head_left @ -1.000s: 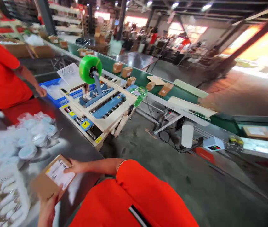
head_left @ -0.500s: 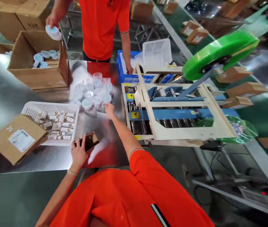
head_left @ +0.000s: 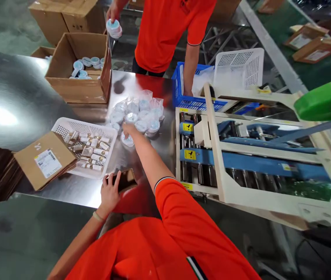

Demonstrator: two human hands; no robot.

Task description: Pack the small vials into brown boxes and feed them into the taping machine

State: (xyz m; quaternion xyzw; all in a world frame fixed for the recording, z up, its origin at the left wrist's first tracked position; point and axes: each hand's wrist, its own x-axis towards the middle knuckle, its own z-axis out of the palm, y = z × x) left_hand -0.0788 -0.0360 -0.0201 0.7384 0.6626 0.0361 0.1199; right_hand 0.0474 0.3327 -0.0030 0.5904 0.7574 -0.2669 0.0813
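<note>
My left hand (head_left: 110,193) grips the near left side of a small open cardboard box (head_left: 129,179), which sits at the front of the metal table. My right hand (head_left: 128,129) reaches across to a cluster of clear-wrapped round tubs (head_left: 144,115) with pale blue and white tops. Its fingers are bent over the edge of one round tub (head_left: 127,140) at the near side of the cluster; the fingertips are partly hidden. Left of the tubs, a white perforated basket (head_left: 111,149) contains several small white bottles (head_left: 98,151) with brown-gold bands.
Flattened cartons (head_left: 47,159) with a label overlap the basket's left side. A large cardboard box (head_left: 79,91) holds more tubs. Across the table, a co-worker (head_left: 168,35) holds stacked tubs and reaches into a blue crate (head_left: 178,87). A roller taping machine (head_left: 223,155) stands at right.
The view has swung, shifting the scene rightward. My right hand has moved from the right side of the tub cluster to its near left side. My left hand stays on the small box.
</note>
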